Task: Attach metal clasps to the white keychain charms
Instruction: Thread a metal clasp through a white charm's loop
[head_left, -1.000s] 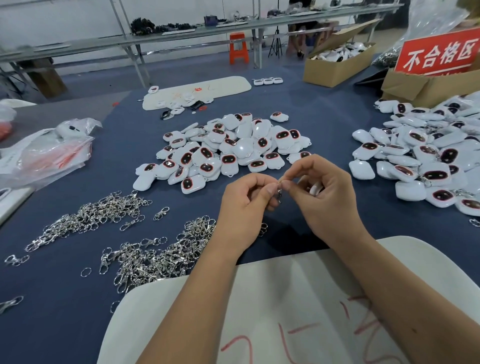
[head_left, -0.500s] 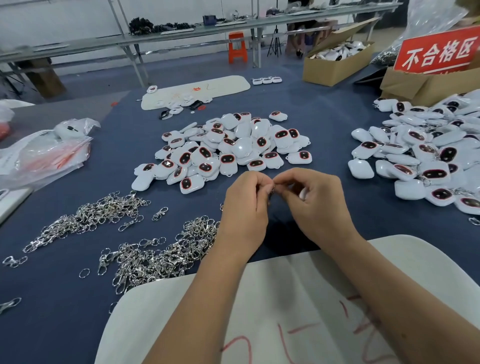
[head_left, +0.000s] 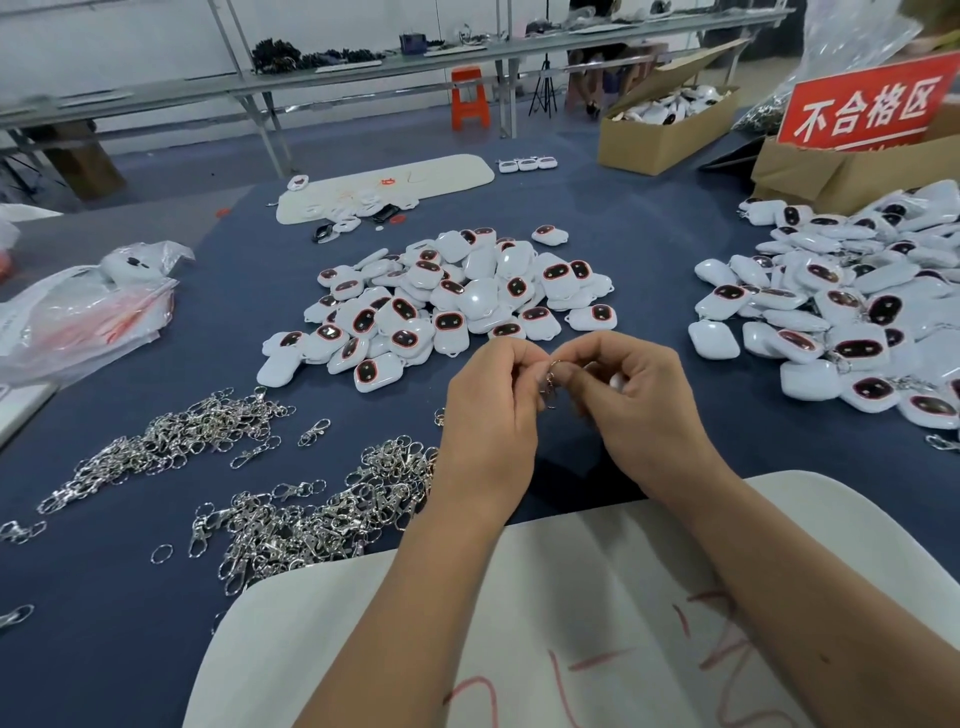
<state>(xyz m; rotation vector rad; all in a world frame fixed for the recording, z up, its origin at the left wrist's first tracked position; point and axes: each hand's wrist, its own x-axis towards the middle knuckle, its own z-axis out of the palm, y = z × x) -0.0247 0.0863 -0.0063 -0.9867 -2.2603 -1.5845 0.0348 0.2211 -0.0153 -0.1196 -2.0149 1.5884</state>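
Observation:
My left hand (head_left: 491, 415) and my right hand (head_left: 641, 410) meet above the blue table, fingertips together. Between them they pinch a small metal clasp (head_left: 549, 383) with its ring at the top. A white charm (head_left: 616, 381) sits tucked inside my right hand's curled fingers, mostly hidden. A pile of white charms with dark red-rimmed faces (head_left: 452, 306) lies just beyond my hands. Loose silver clasps (head_left: 311, 514) are heaped to the left of my left wrist, with a second heap (head_left: 171, 441) further left.
Another large pile of charms (head_left: 852, 312) covers the right side. A white board with red marks (head_left: 597, 623) lies under my forearms. Plastic bags (head_left: 83, 312) sit at the left. Cardboard boxes (head_left: 660, 135) and a red sign (head_left: 862, 109) stand at the back right.
Both hands have drawn slightly nearer me and lower, staying joined at the fingertips around the clasp. My right fingers have curled tighter over the charm.

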